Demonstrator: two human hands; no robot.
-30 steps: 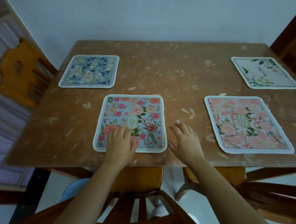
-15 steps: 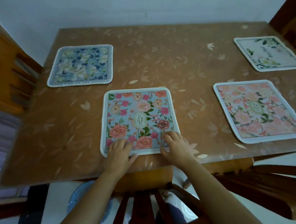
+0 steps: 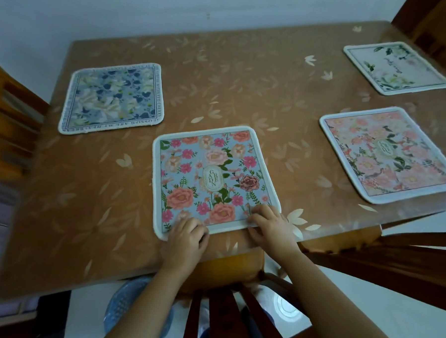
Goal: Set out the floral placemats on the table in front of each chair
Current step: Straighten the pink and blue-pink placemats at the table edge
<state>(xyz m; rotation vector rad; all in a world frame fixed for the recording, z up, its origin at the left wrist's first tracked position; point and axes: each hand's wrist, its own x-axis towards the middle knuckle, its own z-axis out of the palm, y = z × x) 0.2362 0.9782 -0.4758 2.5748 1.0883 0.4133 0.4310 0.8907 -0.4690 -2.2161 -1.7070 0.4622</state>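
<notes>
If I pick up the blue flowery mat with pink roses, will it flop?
Probably a little. The mat looks thin and lies flat, so it likely bends. It seems light. On the glossy table it may slide when pushed.

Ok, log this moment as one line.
mats on table: four | left hand: on near edge of blue-pink mat | right hand: on its near right corner | stage: adjusting

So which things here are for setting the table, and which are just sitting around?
For the job:
- blue-and-pink mat, under both hands: left hand, right hand
- navy mat
- pink mat
- white mat
- table
- chairs

Just lying about:
- blue basket on the floor
</notes>
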